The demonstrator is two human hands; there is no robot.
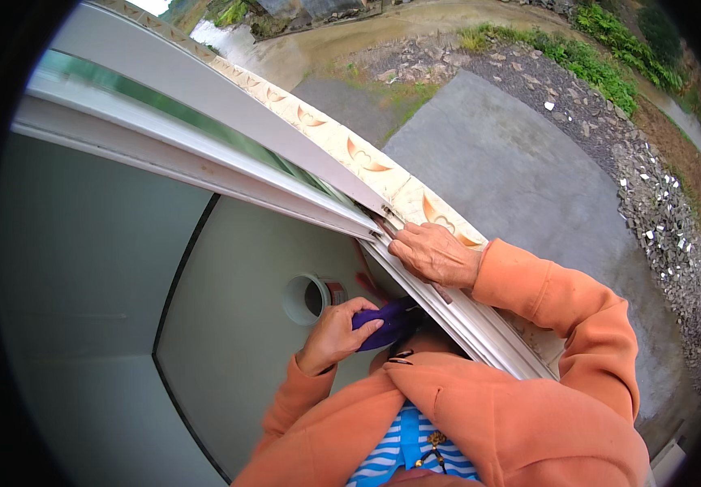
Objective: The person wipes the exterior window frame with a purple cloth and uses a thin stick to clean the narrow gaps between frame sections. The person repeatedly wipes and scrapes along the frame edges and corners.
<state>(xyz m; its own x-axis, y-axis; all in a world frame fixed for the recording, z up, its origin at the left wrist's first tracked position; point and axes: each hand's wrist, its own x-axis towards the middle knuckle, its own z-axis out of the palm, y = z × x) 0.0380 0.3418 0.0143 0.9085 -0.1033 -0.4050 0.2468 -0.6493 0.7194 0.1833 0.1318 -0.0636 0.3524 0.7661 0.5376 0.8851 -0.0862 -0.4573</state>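
Observation:
My left hand [337, 334] is closed around a dark purple, smooth-looking thing [393, 323], held inside the room just below the sill; its kind is not clear. My right hand [433, 253] rests on the white window track [480, 337], close to the lower corner of the sliding window sash [318, 213]. Its fingers are curled down into the track, and the fingertips are hidden, so I cannot tell what they grip. A short reddish-brown piece [443, 294] lies in the track beside that hand.
A white bucket [306, 299] stands on the pale floor [237, 325] inside, with a red strip [369, 284] near it. Cream tiles [364, 156] with orange patterns line the outer sill. Far below outside are a grey concrete slab [513, 162] and rubble [667, 235].

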